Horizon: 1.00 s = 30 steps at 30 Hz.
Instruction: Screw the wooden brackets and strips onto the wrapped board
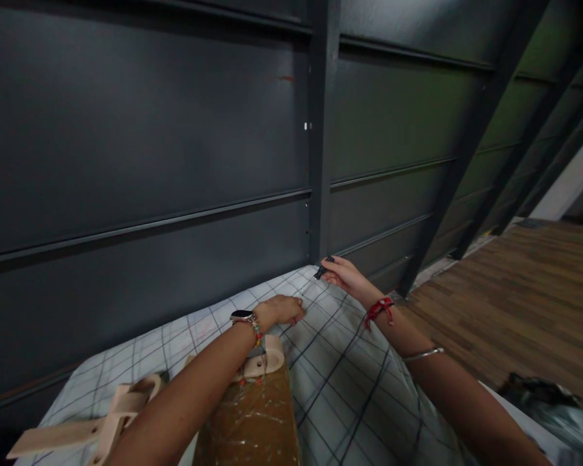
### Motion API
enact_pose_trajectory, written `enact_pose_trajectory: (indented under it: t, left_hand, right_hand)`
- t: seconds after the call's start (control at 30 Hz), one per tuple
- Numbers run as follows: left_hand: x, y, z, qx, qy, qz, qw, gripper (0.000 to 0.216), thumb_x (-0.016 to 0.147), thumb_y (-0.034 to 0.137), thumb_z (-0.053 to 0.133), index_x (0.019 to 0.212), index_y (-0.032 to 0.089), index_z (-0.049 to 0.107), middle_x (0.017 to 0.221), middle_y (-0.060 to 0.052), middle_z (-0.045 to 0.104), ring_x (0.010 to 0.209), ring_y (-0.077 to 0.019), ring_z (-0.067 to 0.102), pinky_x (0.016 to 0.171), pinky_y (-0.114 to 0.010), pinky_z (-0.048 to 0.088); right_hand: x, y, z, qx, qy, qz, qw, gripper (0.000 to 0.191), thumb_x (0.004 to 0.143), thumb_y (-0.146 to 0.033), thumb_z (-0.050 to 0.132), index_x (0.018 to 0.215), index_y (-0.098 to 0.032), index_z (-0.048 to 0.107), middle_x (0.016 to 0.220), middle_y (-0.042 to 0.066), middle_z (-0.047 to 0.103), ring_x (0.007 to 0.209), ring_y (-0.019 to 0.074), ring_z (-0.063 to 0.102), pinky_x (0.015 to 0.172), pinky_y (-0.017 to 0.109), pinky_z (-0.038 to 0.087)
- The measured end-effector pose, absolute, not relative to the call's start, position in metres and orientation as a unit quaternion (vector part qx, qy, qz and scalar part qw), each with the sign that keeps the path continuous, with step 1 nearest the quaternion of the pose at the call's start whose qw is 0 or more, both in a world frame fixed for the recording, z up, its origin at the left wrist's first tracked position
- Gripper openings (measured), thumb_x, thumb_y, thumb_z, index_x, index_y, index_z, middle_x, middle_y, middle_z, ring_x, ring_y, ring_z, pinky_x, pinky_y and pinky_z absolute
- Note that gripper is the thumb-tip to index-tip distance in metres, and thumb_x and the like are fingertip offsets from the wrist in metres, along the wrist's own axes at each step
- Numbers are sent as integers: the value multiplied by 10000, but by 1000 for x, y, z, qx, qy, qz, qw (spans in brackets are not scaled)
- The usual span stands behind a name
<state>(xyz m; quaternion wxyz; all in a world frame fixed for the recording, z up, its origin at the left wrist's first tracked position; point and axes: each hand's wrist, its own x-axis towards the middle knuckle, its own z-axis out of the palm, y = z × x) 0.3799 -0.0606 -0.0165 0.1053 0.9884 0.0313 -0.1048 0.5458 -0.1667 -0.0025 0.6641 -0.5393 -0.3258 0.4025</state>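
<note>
My right hand [344,275] is closed on a small screwdriver [319,274] with a black handle, its thin tip pointing down toward the checked cloth [330,375] at the far end of the table. My left hand [284,309] rests on the cloth just left of that tip, fingers curled together; whether they pinch anything is hidden. A watch and a beaded bracelet sit on my left wrist, a red thread band and a metal bangle on my right arm.
Pale wooden pieces [121,414] with holes and slots lie at the near left, another [265,362] under my left forearm. A brown board [252,421] lies on the cloth. A dark panelled wall [175,162] rises close behind. Wooden floor [515,291] is to the right.
</note>
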Motion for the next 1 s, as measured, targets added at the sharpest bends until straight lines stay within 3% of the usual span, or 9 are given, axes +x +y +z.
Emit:
enact_pose_trajectory:
  t: [0.2,0.33,0.43,0.67,1.0]
  left_hand:
    - [356,-49,28,983,105,-40,147,36,677,140,552,655,162,571,600,22,582,555,-112,493,541,-201,359]
    - [310,-58,79,971,150,72,169,61,734,191,505,745,164,559,700,6,600,657,-119,537,590,-202,380]
    - [270,-82,99,951,192,165,176,104,785,241,455,798,173,532,742,1,588,697,-121,537,608,-214,386]
    - [208,-132,88,844,245,367,304,100,774,266,498,777,172,533,770,-13,574,736,-134,528,649,-249,412]
    - [198,-135,67,813,252,396,344,69,798,241,474,794,181,509,828,-17,557,793,-147,517,677,-262,417]
  right_hand:
    - [529,-166,16,-498,-344,362,709,279,837,-293,487,1078,-151,504,1047,63,545,855,165,560,705,358,482]
    - [508,-174,53,-432,-385,314,753,189,823,-277,508,950,-138,531,850,13,570,655,99,551,576,264,475]
    - [479,-187,85,-379,-432,297,762,160,734,-322,599,808,-201,523,706,-40,563,534,58,521,500,188,434]
    - [399,-213,115,-326,-540,296,717,201,664,-308,658,782,-196,540,739,-5,619,502,79,555,436,208,434]
    - [373,-214,99,-357,-594,221,687,126,725,-252,600,822,-202,537,762,6,620,532,89,566,465,220,461]
